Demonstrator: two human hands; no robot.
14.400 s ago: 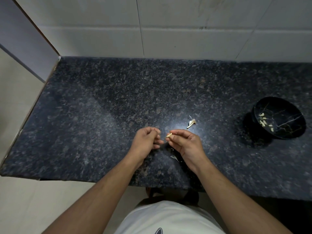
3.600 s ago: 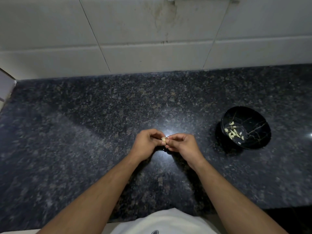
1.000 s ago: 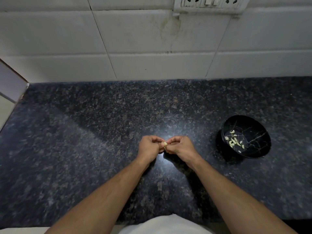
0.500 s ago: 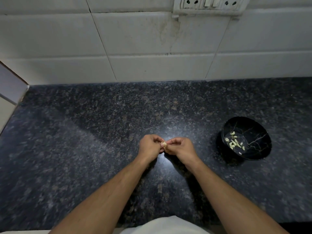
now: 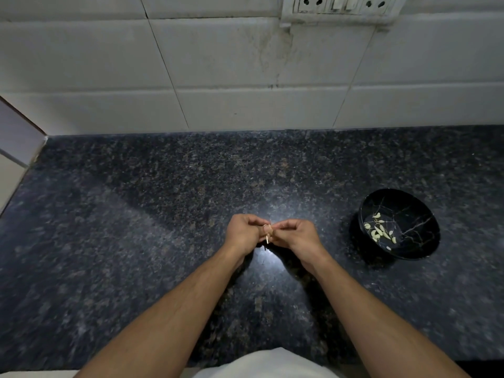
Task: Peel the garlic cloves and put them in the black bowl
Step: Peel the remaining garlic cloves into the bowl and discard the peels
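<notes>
Left hand and right hand both pinch 1 garlic clove above countertop; black bowl sits right.

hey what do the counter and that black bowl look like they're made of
Counter: looks like polished dark granite, going by the speckled grain and the glare spot near the hands. Black bowl: glossy, with thin gold, marble-like veins; maybe glazed ceramic or melamine, I can't tell which.

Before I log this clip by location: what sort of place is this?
Most likely a home kitchen: a dark granite counter against a white tiled wall, a socket panel above, and a black bowl holding peeled garlic.
</notes>
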